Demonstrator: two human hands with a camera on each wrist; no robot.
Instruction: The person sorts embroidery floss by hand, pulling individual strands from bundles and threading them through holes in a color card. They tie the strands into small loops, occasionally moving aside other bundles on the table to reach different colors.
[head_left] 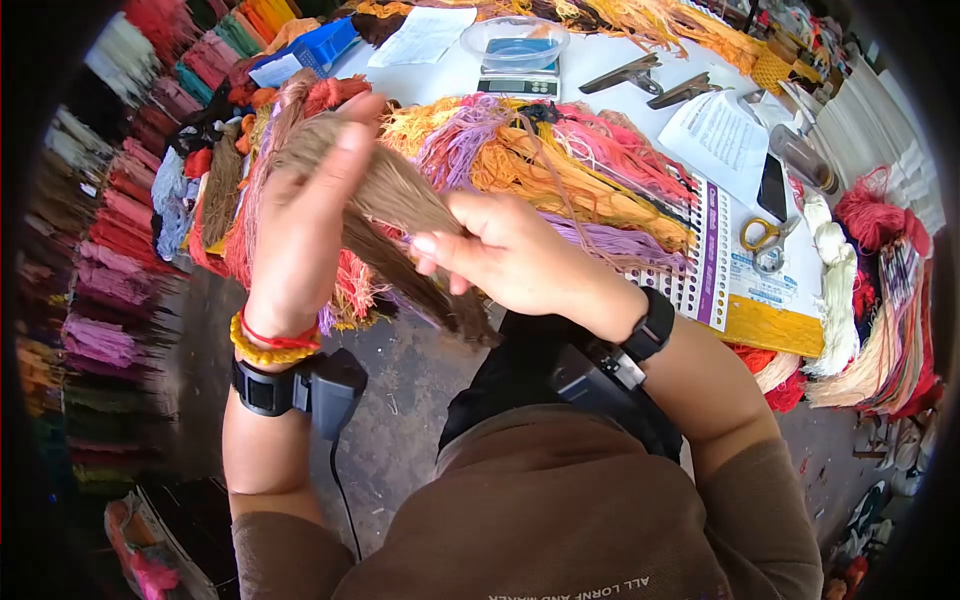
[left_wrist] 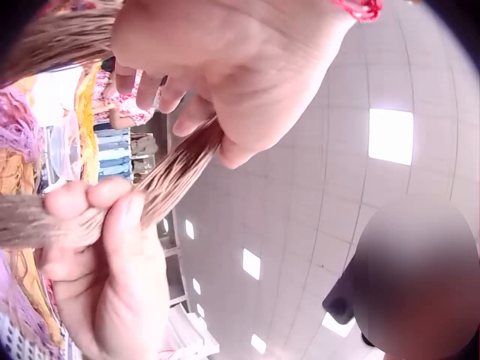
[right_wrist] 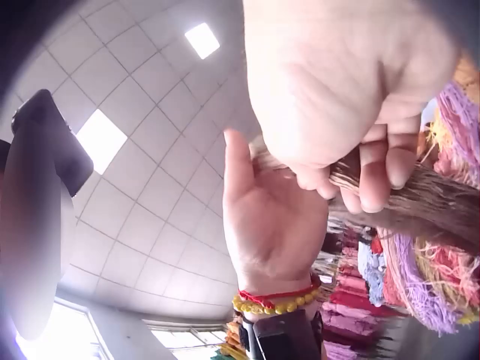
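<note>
A brown thread skein [head_left: 405, 190] hangs between the hands, its lower part dangling dark toward the floor. On the left, my left hand [head_left: 300, 220] is raised with the thumb extended, and the skein's upper end lies across it between thumb and fingers. The right wrist view shows the left palm [right_wrist: 277, 225] spread, its fingers mostly hidden. My right hand [head_left: 520, 250] pinches the skein between thumb and fingers. In the left wrist view, the right hand [left_wrist: 112, 262] grips one strand section [left_wrist: 180, 176], which runs up to the left hand [left_wrist: 225, 67].
Orange, purple and pink skeins [head_left: 560, 160] cover the table's near side. Behind them are a scale [head_left: 518, 85] with a clear bowl, and metal clips [head_left: 625, 75]. Scissors [head_left: 768, 245], a phone [head_left: 772, 187] and a colour card [head_left: 712, 250] lie right. Coloured threads hang at left [head_left: 105, 290].
</note>
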